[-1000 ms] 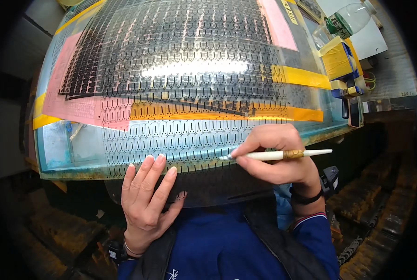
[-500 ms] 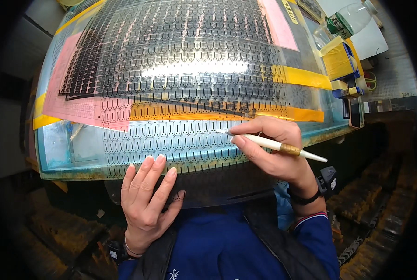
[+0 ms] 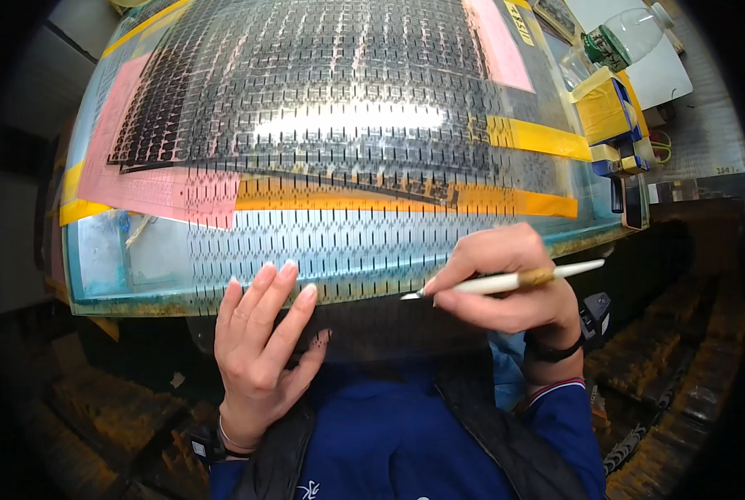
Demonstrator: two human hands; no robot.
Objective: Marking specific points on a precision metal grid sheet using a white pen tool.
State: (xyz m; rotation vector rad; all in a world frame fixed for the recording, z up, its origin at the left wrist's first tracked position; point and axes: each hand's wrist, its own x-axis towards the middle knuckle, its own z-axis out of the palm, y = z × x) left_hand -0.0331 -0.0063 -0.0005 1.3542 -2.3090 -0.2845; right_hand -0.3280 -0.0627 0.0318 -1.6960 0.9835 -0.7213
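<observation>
A large clear film (image 3: 306, 242) printed with rows of small black marks covers the glass table top and hangs over its front edge. My left hand (image 3: 260, 350) lies on the film's near left part, fingers stretched out. In my right hand (image 3: 506, 283) is a slim craft knife (image 3: 493, 284) with a white handle and a gold-brown band, gripped between thumb and fingers. Its small blade points left, close to the film near the table's front edge. Whether the blade touches the film I cannot tell.
Pink sheets (image 3: 114, 158) and orange tape (image 3: 518, 204) lie under the film. Yellow tape (image 3: 547, 137) crosses the right side. Far right are a yellow-and-blue box (image 3: 607, 112), a plastic bottle (image 3: 627, 37) and scissors with green handles (image 3: 662, 148).
My right hand has moved the craft knife toward me, from the film's middle rows down to the table's front edge. The film's printed pattern looks shifted. My left hand has barely moved.
</observation>
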